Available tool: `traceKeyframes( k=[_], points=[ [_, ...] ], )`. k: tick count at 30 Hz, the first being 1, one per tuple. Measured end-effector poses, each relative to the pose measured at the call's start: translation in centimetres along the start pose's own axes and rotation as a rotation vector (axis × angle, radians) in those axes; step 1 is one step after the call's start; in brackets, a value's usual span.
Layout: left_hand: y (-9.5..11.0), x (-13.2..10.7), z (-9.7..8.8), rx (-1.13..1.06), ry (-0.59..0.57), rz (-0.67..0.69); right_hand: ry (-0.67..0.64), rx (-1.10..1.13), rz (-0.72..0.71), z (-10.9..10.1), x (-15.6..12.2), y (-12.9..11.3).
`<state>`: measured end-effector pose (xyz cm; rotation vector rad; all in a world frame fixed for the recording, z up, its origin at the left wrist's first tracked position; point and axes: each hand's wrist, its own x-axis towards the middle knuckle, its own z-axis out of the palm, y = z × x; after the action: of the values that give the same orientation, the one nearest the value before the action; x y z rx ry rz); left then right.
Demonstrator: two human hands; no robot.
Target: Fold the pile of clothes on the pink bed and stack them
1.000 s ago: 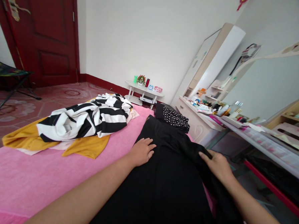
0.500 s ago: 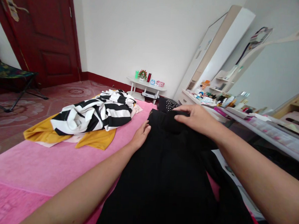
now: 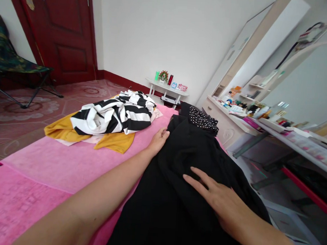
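A large black garment (image 3: 175, 211) lies spread over the pink bedding, with loose folds across its upper part; its exact kind is not clear. At its left edge, near the far end, my left hand (image 3: 159, 140) has its fingers bent together on the cloth. My right hand (image 3: 217, 196) rests over the middle of the garment, palm down, fingers stretched and apart. Just beyond the garment's far end sits a folded black cloth with white dots (image 3: 203, 120).
Left of the garment, a black-and-white striped garment (image 3: 117, 114) is heaped over mustard-yellow clothing (image 3: 117, 142) on the pink bedding (image 3: 54, 164). A cluttered dressing table (image 3: 235, 117) stands at right. Farther off are a low white table (image 3: 168, 87), a folding chair (image 3: 18, 65) and a red door (image 3: 66, 33).
My right hand has left the garment's far end and come back toward me onto its middle. My left hand stays at the left edge. The view has shifted, showing more of the dotted cloth.
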<state>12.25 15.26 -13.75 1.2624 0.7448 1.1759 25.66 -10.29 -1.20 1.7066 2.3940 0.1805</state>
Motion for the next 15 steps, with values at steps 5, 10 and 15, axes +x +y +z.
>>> traceKeyframes(
  k=[5,10,15],
  points=[
    [0.5,-0.3,0.0,0.028,-0.011,0.016,0.195,-0.021,-0.252,0.8,0.3,-0.9],
    [1.1,-0.8,0.2,0.036,-0.027,0.021,0.343,0.337,-0.174,-2.1,0.8,-1.0],
    [1.7,-1.1,0.3,-0.01,-0.081,-0.016,0.628,0.914,0.326,-4.4,1.5,-1.9]
  ],
)
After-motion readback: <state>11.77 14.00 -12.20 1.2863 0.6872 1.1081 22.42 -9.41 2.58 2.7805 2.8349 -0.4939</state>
